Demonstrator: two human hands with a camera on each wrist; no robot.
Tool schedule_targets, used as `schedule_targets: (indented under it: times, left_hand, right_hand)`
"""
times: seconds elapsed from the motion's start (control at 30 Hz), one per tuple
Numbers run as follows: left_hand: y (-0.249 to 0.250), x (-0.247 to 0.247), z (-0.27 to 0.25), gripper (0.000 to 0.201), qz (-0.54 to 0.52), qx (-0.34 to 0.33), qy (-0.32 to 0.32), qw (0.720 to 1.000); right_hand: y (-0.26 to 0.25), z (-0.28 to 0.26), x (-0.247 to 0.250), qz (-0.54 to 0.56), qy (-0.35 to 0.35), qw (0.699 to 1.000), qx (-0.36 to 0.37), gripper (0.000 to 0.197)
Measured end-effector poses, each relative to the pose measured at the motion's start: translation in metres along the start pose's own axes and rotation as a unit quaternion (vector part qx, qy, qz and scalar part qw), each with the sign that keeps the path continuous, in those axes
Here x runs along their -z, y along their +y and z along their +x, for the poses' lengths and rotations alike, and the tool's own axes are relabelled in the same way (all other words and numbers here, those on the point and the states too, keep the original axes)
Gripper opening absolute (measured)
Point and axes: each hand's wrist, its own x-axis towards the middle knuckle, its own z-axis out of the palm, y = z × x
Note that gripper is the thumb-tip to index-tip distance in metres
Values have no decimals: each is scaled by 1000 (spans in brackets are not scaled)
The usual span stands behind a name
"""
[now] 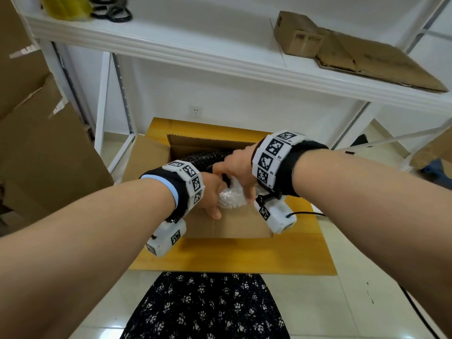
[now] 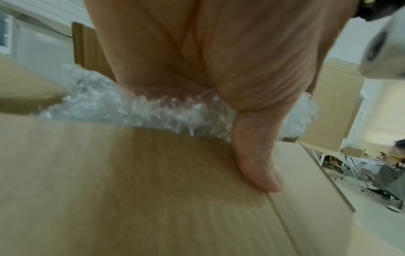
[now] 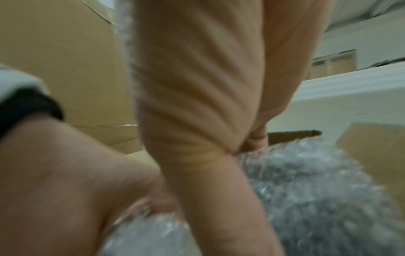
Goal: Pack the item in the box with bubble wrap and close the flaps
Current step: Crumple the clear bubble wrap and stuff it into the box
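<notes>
I see an open cardboard box on the yellow worktop, near its front edge. My left hand and right hand both grip a wad of bubble wrap at the box's near rim, its long axis running left to right. A dark textured item lies inside, toward the back.

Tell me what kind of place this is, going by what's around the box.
Probably a packing or storage room: flattened cardboard lies on a white shelf, large cartons stand on the left, and both hands work bubble wrap into an open box.
</notes>
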Motion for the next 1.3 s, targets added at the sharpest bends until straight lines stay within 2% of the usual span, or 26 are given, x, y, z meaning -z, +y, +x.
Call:
schedule_targets:
  times: [0.07, 0.2, 0.27, 0.33, 0.47, 0.53, 0.77, 0.97, 1.07, 1.2, 1.3]
  left_hand:
    - [-2, 1, -2, 67, -11, -5, 2, 1000]
    - [-13, 11, -9, 64, -75, 0, 0, 997]
    - [-23, 18, -14, 65, -98, 15, -29, 995]
    - [-34, 25, -17, 71, -58, 37, -55, 996]
    - [-31, 29, -20, 75, 77, 54, -38, 995]
    - [-26, 28, -17, 72, 118, 46, -37, 991]
    - [-35, 30, -18, 61, 98, 37, -26, 994]
    - [-37, 34, -16, 51, 112, 64, -46, 991]
    - [-45, 42, -12, 47, 127, 66, -25, 989]
    - [-53, 41, -12, 36, 193, 80, 34, 977]
    - [-54, 38, -13, 45, 207, 95, 62, 972]
  right_hand:
    - [-7, 4, -6, 19, -1, 1000, -2, 88]
    - [-2, 3, -18, 66, -27, 997, -33, 70]
    - [4, 1, -24, 75, -48, 995, -45, 76]
    - [7, 0, -28, 72, -46, 995, -48, 80]
    - [6, 4, -29, 163, 2, 986, -39, 52]
    - [2, 7, -28, 209, 21, 977, -42, 46]
    - [-12, 13, -28, 262, 27, 964, -39, 40]
    - [-9, 13, -36, 360, -5, 933, -31, 45]
    - [-8, 8, -33, 415, -18, 909, -34, 39]
    - [-9, 13, -34, 419, -21, 908, -14, 56]
    - [-10, 13, -33, 377, -51, 925, -16, 71]
